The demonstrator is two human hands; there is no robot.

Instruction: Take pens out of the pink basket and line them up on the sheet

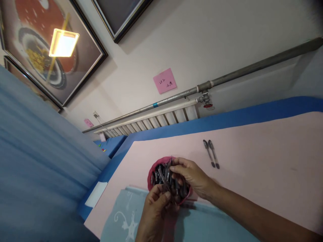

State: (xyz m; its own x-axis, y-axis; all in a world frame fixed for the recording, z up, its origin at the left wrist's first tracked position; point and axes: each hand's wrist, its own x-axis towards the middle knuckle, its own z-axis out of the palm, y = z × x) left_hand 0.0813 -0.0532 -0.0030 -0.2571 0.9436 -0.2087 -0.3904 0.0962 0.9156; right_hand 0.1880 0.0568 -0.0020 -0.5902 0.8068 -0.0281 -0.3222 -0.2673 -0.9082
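A round pink container full of dark pens stands on the pink table top. My right hand reaches over it from the right, fingers pinched on a pen sticking up from the pile. My left hand comes from below at the container's near edge, fingers curled round some pens. Two dark pens lie side by side on the table, to the right of the container.
A light blue cloth with a white pattern lies under my hands. A blue border runs along the table's far edge, with a radiator and pipe behind. A pink note sticks on the wall. Blue fabric fills the left.
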